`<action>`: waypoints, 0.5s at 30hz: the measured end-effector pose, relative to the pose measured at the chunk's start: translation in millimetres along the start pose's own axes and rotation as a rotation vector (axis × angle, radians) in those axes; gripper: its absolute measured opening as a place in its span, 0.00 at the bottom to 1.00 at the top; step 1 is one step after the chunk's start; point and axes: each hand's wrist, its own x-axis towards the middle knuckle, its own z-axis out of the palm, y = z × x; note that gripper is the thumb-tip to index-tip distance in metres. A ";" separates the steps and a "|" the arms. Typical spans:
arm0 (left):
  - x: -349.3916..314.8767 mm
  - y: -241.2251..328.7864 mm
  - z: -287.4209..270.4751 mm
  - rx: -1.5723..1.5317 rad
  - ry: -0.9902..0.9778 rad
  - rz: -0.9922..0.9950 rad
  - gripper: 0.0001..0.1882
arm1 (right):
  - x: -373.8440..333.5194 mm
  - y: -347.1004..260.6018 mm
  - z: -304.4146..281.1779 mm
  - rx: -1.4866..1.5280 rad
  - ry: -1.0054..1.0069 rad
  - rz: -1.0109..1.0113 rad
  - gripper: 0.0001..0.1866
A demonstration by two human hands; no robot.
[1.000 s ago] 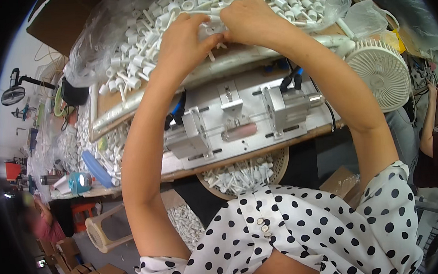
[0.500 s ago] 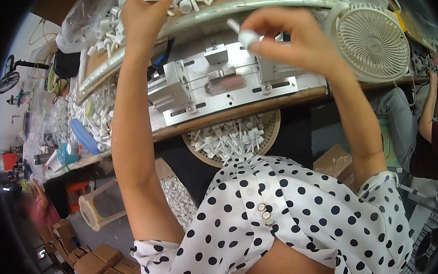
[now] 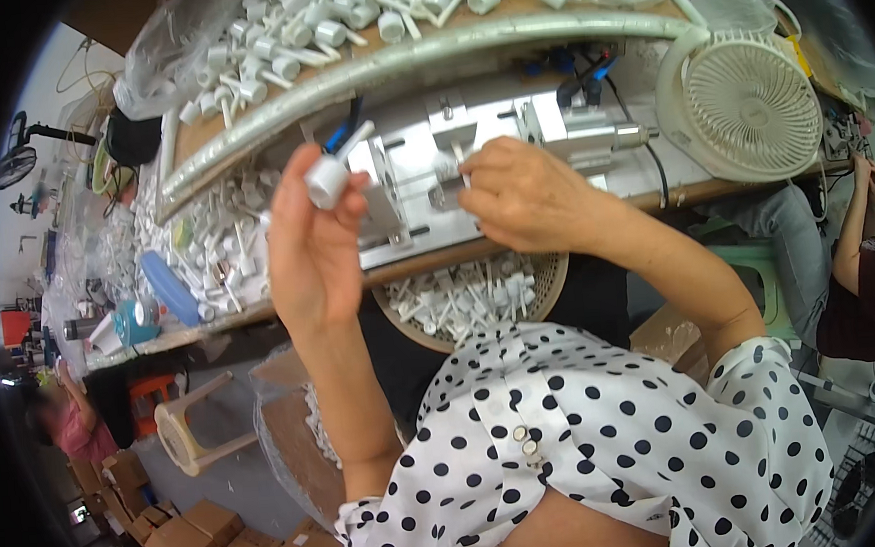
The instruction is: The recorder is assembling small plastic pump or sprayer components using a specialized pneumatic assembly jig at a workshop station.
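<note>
Holds a white stemmed cap (image 3: 328,182) in the left hand (image 3: 316,249), with that grip clamped around the cup end and the stem tilted up rightward, near the left side of a metal fixture (image 3: 496,117) on the surface (image 3: 427,261). Bends the right hand (image 3: 525,196) in beside a white stick (image 3: 458,153); cannot tell whether clamped on it. Has a beige basket (image 3: 559,288) of white pieces (image 3: 464,297) below.

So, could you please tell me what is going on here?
The person's left hand holds up a white stemmed cap. The right hand is at the middle of the metal fixture, though its exact grip is hard to make out. Similar white pieces lie heaped beyond the fixture, and more sit in a round basket below the bench edge.
</note>
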 end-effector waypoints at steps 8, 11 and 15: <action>-35.8 -32.7 4.9 0.266 -0.037 -0.118 0.23 | 37.7 23.7 -42.7 0.154 -0.080 0.093 0.11; -42.1 -41.5 7.3 0.553 -0.034 -0.003 0.21 | 79.0 75.4 -58.1 -0.164 0.035 0.398 0.13; -43.9 -55.1 15.8 0.983 -0.081 0.150 0.17 | 104.0 111.4 -43.2 -0.353 0.056 0.478 0.13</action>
